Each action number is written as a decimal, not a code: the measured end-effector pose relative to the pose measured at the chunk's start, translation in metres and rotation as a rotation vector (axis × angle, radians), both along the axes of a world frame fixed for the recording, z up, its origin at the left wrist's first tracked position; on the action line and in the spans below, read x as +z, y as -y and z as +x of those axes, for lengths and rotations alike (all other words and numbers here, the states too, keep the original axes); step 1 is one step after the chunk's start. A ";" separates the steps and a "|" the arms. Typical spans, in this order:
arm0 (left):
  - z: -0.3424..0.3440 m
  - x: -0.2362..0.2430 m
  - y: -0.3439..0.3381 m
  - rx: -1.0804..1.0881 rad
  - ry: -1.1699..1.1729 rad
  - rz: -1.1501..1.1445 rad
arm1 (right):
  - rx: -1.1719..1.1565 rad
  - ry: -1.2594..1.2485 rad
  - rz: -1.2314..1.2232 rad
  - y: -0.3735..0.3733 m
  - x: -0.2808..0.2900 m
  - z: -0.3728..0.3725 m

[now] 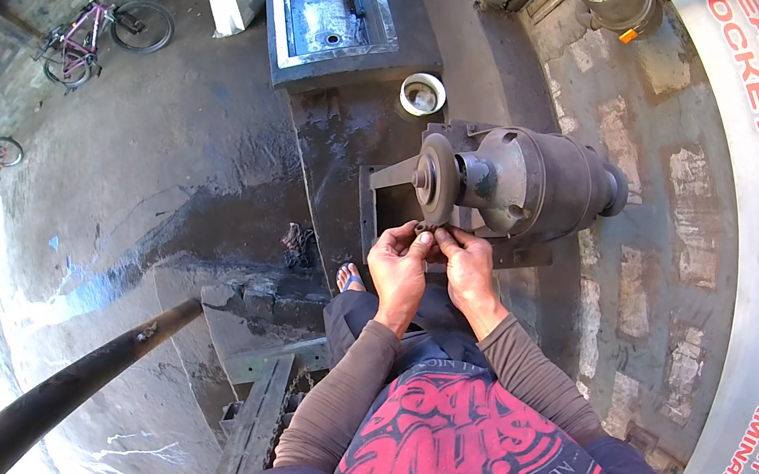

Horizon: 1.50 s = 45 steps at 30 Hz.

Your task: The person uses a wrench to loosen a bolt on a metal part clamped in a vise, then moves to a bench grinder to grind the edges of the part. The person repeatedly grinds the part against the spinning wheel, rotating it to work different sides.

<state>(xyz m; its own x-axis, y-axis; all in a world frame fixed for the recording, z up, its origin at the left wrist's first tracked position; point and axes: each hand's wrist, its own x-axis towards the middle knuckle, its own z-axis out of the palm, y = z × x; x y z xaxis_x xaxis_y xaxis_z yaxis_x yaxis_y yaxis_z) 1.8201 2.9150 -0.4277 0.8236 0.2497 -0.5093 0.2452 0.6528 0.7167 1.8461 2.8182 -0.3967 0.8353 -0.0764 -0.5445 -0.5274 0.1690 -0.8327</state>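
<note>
A bench grinder (pixel 552 178) stands in front of me, slightly right, with its grinding wheel (pixel 437 181) on the left end of the motor. My left hand (pixel 399 276) pinches a small dark metal piece (pixel 426 227) at the lower edge of the wheel. Beside it, my right hand (pixel 470 274) is closed too, thumb and fingers at the right end of the same piece. The fingers cover most of the piece, so its exact kind is hidden. Whether it touches the wheel I cannot tell. Brown sleeves cover both forearms.
Beyond the grinder stand a white round pot (pixel 423 95) and a metal trough (pixel 326 13). A thick dark pole (pixel 87 390) slants in from the left. A printed sheet (pixel 754 171) and a brick wall (pixel 624 153) line the right. Bicycles (pixel 86 40) stand far left.
</note>
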 end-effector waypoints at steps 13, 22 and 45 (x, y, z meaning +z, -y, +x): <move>0.005 0.010 0.003 0.002 -0.012 0.023 | 0.017 0.046 0.052 0.014 -0.008 -0.003; -0.003 0.004 -0.017 -0.126 -0.008 -0.062 | 0.326 0.124 -0.081 0.027 0.006 0.009; -0.010 -0.004 -0.020 -0.125 -0.094 -0.200 | 0.279 -0.095 0.174 0.036 0.011 0.002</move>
